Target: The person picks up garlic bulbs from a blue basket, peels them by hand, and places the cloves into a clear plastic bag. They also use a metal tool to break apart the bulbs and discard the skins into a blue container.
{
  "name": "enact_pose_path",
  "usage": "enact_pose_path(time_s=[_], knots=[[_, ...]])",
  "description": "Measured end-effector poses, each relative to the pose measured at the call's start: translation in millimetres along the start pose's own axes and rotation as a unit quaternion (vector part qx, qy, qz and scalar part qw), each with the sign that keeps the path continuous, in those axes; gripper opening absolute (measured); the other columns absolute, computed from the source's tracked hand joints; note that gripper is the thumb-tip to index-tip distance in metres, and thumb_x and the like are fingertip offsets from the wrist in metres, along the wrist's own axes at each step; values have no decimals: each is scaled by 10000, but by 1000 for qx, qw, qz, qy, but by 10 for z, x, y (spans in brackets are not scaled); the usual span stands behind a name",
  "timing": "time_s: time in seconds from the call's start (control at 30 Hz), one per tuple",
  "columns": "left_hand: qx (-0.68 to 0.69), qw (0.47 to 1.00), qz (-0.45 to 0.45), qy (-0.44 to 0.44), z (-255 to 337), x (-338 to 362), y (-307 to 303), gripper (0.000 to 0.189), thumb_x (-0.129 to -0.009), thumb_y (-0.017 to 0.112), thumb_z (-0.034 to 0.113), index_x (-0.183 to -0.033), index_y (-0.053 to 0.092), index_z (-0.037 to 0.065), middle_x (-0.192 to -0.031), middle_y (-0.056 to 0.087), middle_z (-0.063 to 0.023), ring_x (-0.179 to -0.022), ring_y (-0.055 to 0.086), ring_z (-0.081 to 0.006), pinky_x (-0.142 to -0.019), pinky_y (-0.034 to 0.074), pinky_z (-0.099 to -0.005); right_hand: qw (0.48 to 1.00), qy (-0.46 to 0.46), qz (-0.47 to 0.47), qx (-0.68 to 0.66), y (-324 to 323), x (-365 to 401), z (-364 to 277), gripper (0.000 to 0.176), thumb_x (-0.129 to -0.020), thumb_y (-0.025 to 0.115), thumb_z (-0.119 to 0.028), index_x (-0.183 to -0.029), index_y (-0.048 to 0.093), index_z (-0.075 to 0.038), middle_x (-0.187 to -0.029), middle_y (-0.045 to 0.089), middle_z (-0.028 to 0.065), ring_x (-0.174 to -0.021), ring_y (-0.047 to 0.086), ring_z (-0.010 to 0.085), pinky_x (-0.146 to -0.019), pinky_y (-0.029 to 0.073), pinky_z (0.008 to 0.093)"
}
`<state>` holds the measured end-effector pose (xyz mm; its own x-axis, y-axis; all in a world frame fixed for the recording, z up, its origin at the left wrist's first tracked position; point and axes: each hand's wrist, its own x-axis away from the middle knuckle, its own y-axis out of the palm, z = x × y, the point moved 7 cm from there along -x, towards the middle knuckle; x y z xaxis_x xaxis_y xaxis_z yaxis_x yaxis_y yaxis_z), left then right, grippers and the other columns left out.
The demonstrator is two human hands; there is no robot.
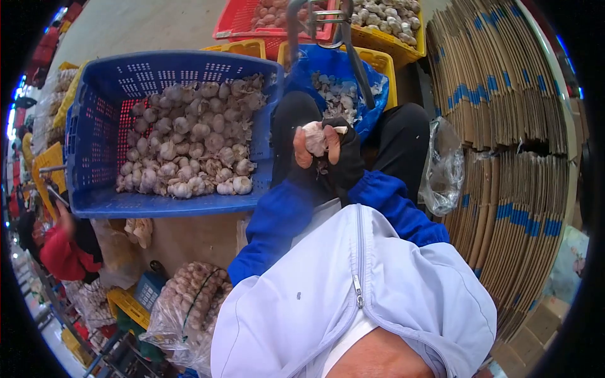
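Between my two hands is a whitish garlic bulb [316, 138], held over my lap with its stem pointing right. The bare fingers of my left hand [302, 151] press on the bulb's left side. My right hand [341, 151], in a dark glove with bare fingertips, grips it from the right. Just beyond them, a blue bag [376, 104] holds peelings. To the left, a large blue crate [176, 206] contains many garlic bulbs [200, 131].
Flattened cardboard [498, 94] is stacked on the right, beside a clear plastic bag [443, 167]. Red [227, 22] and yellow crates [419, 50] of garlic stand ahead. A person in red [63, 252] is at far left, near a bag of garlic [192, 296].
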<state>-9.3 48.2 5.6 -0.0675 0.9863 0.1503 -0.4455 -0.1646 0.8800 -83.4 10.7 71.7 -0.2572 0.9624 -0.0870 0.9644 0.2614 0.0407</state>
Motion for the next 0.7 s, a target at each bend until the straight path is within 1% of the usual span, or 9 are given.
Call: enact_pose_path(time_s=[0.07,0.1,0.17,0.23,0.33,0.37,0.5,0.63,0.7], knots=[[66,998,-21,-12,34,-152,38,426,-850,430,378,-1048,508,9,-935,577,-112,-830,555,-214,-723,432,-258,988,92,24,-123,-37,12,24,200,-878,490,-221,-836,551,-35,-725,582,39,-637,533,96,-566,429,240],[62,994,-17,-83,-463,-431,-719,449,-858,404,400,-1042,509,5,-943,563,-110,-828,554,-213,-736,429,-277,971,140,29,-193,-28,17,17,188,-872,500,-202,-841,561,-27,-731,582,38,-645,528,95,-581,428,239],[-179,932,308,-65,-368,-322,-812,456,-878,368,401,-1072,488,7,-962,554,-104,-842,548,-201,-756,424,-269,960,143,21,-241,-10,6,15,185,-873,500,-199,-840,562,-28,-743,585,38,-646,521,89,-578,426,229],[36,995,46,77,45,-121,26,384,-889,426,310,-1134,438,16,-1009,530,-94,-874,530,-171,-783,405,-238,978,55,2,-201,-4,-58,-28,204,-884,478,-232,-831,544,-46,-754,591,39,-631,519,79,-542,424,211],[-407,898,59,159,196,19,207,578,-878,274,521,-1179,384,39,-1032,524,-78,-954,499,-187,-864,371,-295,997,44,-26,-63,-75,-20,-26,212,-878,490,-244,-839,550,-44,-807,600,47,-666,524,82,-558,421,202],[-358,916,111,145,89,8,81,569,-884,244,509,-1139,414,30,-983,540,-89,-911,521,-191,-826,395,-285,963,155,-65,-208,-10,12,-112,230,-871,500,-266,-846,556,-43,-836,596,40,-698,519,84,-603,419,214],[-274,868,382,162,-224,-185,-1260,304,-768,616,155,-988,496,-17,-863,513,-71,-771,513,-115,-655,417,-183,969,79,-85,-219,-39,32,-186,253,-866,504,-290,-845,564,-45,-833,591,21,-694,511,79,-616,415,225],[-105,962,251,5,46,-130,-533,300,-734,600,96,-994,496,-14,-858,528,-73,-755,525,-111,-642,420,-188,969,58,-70,-231,-107,33,-169,250,-864,511,-284,-840,571,-43,-827,599,23,-692,515,96,-635,418,241],[-99,994,27,37,176,-80,240,303,-754,559,77,-1037,486,-2,-893,551,-81,-767,534,-118,-663,424,-204,980,15,-69,-185,-151,23,-205,231,-861,517,-268,-844,564,-43,-830,599,36,-688,519,112,-633,423,251]])
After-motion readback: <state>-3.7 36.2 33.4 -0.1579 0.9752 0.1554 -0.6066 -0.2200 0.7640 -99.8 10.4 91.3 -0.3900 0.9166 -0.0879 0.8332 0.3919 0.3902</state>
